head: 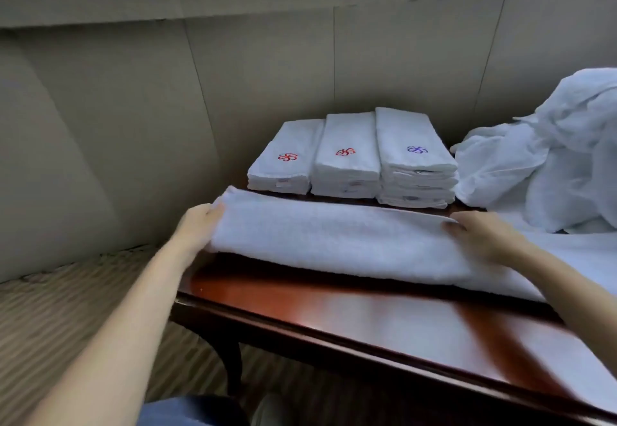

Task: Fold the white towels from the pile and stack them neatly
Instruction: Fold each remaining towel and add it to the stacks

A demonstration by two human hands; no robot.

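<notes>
Jeans (193, 412) sat at the bottom edge, closest to the lens, with striped carpet (66, 308) off to the left. Left hand (197, 225) gripped the towel (334, 238) at its left end, fingers curled round the fold. Towel lay folded lengthwise across the table (334, 312), a dark glossy wood top, left end lifted slightly off the surface. Right hand (480, 232) lay flat on the towel's right part, fingers straight, pressing down, nothing grasped. Behind the towel, against the wall (233, 75), three stacks of folded towels stood side by side and touching: left stack (287, 158) with a red logo, middle stack (345, 155) with a red logo, right stack (414, 155) with a blue logo and the tallest. Pile (551, 155) of unfolded white towels sat far right, just beside the right stack. Frame was motion-blurred near the lower right.
</notes>
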